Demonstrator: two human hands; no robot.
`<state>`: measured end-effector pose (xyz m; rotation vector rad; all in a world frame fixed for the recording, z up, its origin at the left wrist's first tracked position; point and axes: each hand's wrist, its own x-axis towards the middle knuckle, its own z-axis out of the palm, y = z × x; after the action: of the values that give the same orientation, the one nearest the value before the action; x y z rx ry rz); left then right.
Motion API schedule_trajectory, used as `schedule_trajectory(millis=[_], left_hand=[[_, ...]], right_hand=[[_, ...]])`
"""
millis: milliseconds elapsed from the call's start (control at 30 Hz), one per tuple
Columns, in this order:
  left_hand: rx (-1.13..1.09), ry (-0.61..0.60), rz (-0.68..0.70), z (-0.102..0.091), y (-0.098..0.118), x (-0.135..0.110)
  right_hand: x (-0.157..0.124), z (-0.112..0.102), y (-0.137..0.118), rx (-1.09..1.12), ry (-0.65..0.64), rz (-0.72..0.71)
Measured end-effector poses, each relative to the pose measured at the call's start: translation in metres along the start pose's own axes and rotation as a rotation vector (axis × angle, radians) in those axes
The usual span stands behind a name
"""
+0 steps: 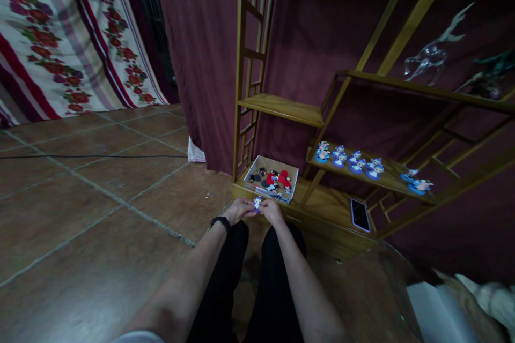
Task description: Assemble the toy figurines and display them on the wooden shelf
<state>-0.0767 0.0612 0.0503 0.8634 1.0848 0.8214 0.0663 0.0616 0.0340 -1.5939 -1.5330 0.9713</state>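
My left hand (238, 209) and my right hand (271, 210) meet in front of my knees, fingers pinched together on a small blue and white figurine (257, 203). Just beyond them a shallow cardboard box (293, 176) sits on the bottom shelf, holding several red, black and white small pieces. A row of several similar blue and white figurines (349, 159) stands on the wooden shelf board to the right. A black band is on my left wrist.
A wooden shelf unit (281, 108) stands against a dark red curtain. A phone (359, 214) lies on its lowest board. A clear glass deer figure (432, 53) stands on the upper right shelf. Tiled floor (100, 187) spreads left, with a floral cloth behind.
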Motion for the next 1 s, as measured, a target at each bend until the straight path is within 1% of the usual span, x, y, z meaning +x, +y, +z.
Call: schedule_trajectory(millis=[233,467,733,867,1000], left_hand=[[-0.003,-0.01,0.0,0.001,-0.001,0.003],[-0.068,0.032,0.009,0.004,-0.003,0.003],[-0.05,-0.008,0.01,0.007,-0.005,-0.001],[-0.025,0.007,0.016,0.008,-0.003,-0.002],[-0.004,0.007,0.017,0.007,-0.004,0.0]], right_hand=[[0.004,0.001,0.002,-0.049,0.008,-0.014],[0.0,-0.001,0.0,-0.096,0.044,-0.029],[-0.006,-0.003,-0.003,-0.05,0.038,-0.044],[-0.004,-0.003,-0.003,0.012,0.033,-0.04],[-0.003,-0.001,-0.002,0.022,0.043,-0.025]])
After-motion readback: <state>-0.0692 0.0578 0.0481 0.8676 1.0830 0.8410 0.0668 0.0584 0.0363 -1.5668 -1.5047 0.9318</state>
